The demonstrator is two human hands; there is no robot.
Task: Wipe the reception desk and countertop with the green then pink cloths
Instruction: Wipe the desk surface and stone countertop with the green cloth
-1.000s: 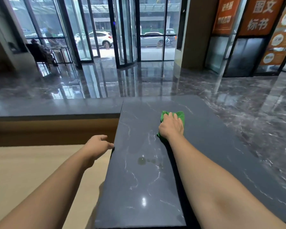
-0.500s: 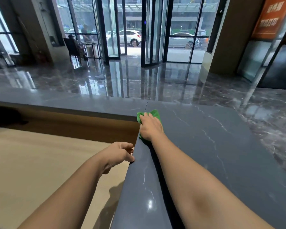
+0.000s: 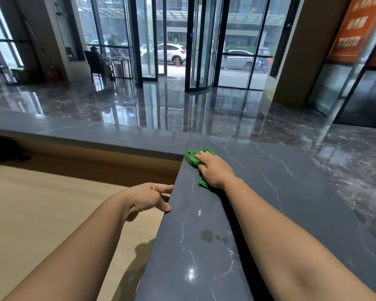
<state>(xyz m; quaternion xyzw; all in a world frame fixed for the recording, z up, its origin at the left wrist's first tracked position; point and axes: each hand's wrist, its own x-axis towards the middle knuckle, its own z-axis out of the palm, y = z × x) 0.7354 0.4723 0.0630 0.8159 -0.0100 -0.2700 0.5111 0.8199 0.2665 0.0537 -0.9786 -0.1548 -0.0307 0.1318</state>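
A green cloth point(image 3: 191, 157) lies crumpled on the dark grey marble countertop point(image 3: 280, 192), close to its left edge and inner corner. My right hand point(image 3: 214, 169) presses flat on the cloth and covers most of it. My left hand point(image 3: 149, 198) rests against the countertop's left edge with thumb and fingertips touching the rim and nothing in it. A few small wet spots point(image 3: 207, 235) sit on the counter nearer to me. No pink cloth is in view.
A lower beige desk surface point(image 3: 41, 213) lies to the left below the countertop. A raised grey ledge point(image 3: 96, 135) runs along the back. Beyond it are a glossy lobby floor, glass doors and a seated person point(image 3: 99, 61) far off.
My right hand slid the green cloth from the counter's middle to its left edge near the corner. My left hand came to rest on the counter's edge. The view turned left.
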